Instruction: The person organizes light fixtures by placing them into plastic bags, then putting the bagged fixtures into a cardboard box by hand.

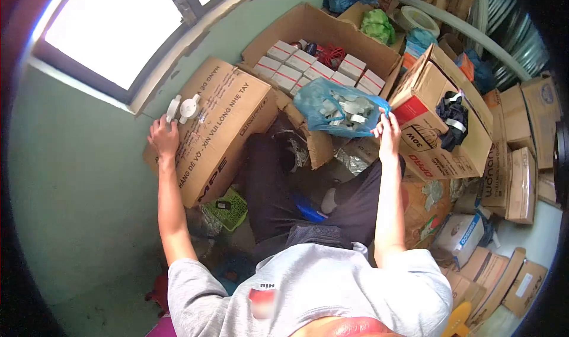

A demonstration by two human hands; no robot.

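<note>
My left hand (163, 137) is at the left edge of a large cardboard box (234, 109), its fingertips closed on the lower end of a white round plastic fitting (173, 108) seen nearly edge-on. A second white round fitting (189, 108) lies flat on the box, just to the right. With the fingers of my right hand (388, 131) I pinch the rim of a blue plastic bag (311, 109). The bag gapes open and shows several white fittings (349, 109) inside.
Behind the bag, an open carton (284, 26) holds several small white boxes (320, 69) and red cable (330, 55). A tilted carton (427, 141) with a black bundle (453, 121) stands right. Below left lies a green basket (234, 209). Stacked cartons (521, 183) line the right side.
</note>
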